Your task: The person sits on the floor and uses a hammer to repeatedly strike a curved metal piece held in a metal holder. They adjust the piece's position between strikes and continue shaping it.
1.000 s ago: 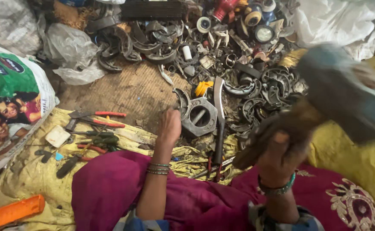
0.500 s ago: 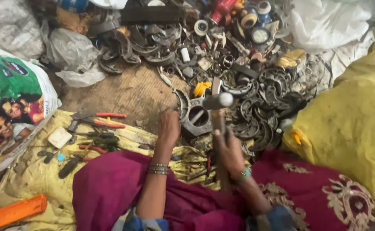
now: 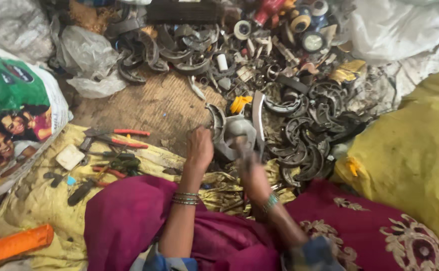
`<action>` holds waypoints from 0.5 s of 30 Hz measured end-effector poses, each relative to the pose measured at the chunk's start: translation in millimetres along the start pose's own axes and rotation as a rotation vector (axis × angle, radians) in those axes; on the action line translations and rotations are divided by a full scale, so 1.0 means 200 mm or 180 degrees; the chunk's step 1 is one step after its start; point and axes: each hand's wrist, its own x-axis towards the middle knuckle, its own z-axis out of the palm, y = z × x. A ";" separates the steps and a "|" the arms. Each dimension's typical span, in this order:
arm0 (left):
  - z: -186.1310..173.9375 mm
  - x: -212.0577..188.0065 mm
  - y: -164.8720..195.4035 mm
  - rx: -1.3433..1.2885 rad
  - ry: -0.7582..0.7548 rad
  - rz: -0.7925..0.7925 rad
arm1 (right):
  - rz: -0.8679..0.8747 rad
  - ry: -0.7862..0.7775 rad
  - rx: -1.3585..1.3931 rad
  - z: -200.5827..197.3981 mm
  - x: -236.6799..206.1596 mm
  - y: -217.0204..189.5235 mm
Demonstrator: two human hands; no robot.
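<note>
Left hand: left hand (image 3: 200, 146) fingers closed, steadying the metal part (image 3: 229, 134) on the floor.
Right hand: right hand (image 3: 251, 170) gripping the hammer (image 3: 239, 131) (blurred), head on the part.

We wear a magenta garment that spreads over our lap, plain on our left and stitched with pale gold floral embroidery on our right. Our forearms are bare. On our left hand (image 3: 200, 146) side, a stack of thin bangles, green and metallic, rings the wrist. Our right hand (image 3: 252, 170) is blurred, so the band at its wrist seems to be teal beads or bangles. Near the bottom edge, bits of blue cloth with a lighter pattern show at both elbows.
</note>
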 end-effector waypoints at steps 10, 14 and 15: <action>-0.03 0.00 -0.01 0.0079 -0.0330 -0.0078 | 0.0194 0.0621 0.2382 -0.63 -0.04 -0.16; -0.04 0.01 -0.02 0.0064 -0.0445 -0.0141 | -0.1745 0.1361 0.3730 -0.82 0.05 -0.27; -0.04 0.01 -0.02 0.0081 -0.0468 -0.0165 | -0.2171 0.1294 0.4262 -0.79 0.09 -0.27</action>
